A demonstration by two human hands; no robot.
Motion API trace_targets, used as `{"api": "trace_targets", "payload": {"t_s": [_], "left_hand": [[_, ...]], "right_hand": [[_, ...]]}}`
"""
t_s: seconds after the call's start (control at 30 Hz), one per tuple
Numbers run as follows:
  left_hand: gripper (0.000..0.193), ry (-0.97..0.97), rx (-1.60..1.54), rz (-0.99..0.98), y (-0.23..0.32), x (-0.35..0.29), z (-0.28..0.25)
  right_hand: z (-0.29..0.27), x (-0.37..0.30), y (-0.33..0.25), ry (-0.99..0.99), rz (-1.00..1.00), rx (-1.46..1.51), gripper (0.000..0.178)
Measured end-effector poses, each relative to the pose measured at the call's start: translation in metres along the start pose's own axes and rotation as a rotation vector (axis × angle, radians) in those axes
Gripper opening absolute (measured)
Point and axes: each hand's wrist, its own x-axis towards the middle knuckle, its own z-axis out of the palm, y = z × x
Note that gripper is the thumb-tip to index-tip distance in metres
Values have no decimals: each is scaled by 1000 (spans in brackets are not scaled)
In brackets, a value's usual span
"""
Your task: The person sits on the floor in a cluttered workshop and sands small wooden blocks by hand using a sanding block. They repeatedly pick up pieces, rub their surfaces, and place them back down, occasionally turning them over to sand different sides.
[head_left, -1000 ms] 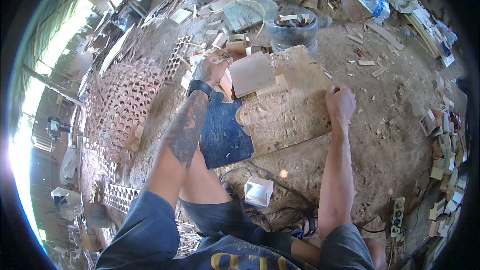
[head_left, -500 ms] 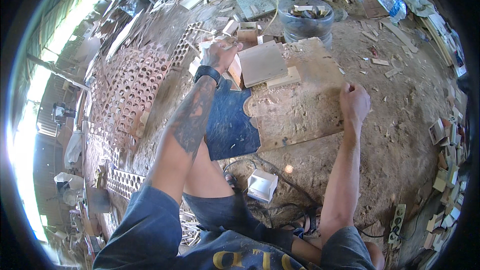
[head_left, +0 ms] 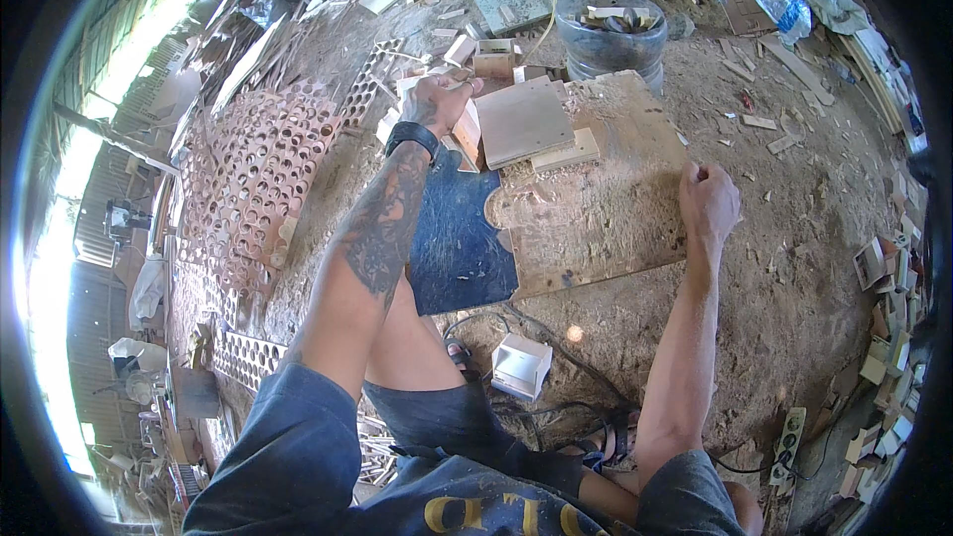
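My left hand [head_left: 441,105], with a dark band on its wrist, is among small wooden pieces at the far left end of the work board. Its fingers look curled; what they hold is hidden. Right beside it lie a flat wooden panel [head_left: 521,124] and, partly under that, a thin wooden strip [head_left: 568,152]. Both rest on a worn wooden board [head_left: 606,203] strewn with shavings; a dark blue sheet [head_left: 459,248] adjoins its left side. At the board's right edge my right hand [head_left: 711,203] is closed in a fist, and I cannot see anything inside it.
Small wooden boxes [head_left: 493,60] stand beyond my left hand, near a clear plastic tub [head_left: 612,58]. Sheets full of round holes [head_left: 253,179] lie to the left. Close to my legs are a white box [head_left: 521,367], cables and a power strip [head_left: 787,452]. Small blocks [head_left: 884,357] line the right.
The view has shifted slightly. My left hand has turned a little among the wooden pieces, while my right hand stays at the board's right edge.
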Motion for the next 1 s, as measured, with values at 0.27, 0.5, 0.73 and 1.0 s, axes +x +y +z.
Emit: {"api": "trace_targets", "payload": {"t_s": [0.27, 0.5, 0.73, 1.0], "left_hand": [[76, 45, 12, -16, -6, 8, 5], [79, 37, -12, -26, -6, 13, 4], [65, 112, -28, 46, -23, 40, 17], [71, 170, 249, 15, -37, 87, 28]], "right_hand": [[-1, 0, -1, -15, 5, -4, 36], [-1, -2, 0, -6, -2, -15, 36], [1, -1, -1, 24, -6, -7, 34], [6, 0, 1, 69, -40, -22, 33]]}}
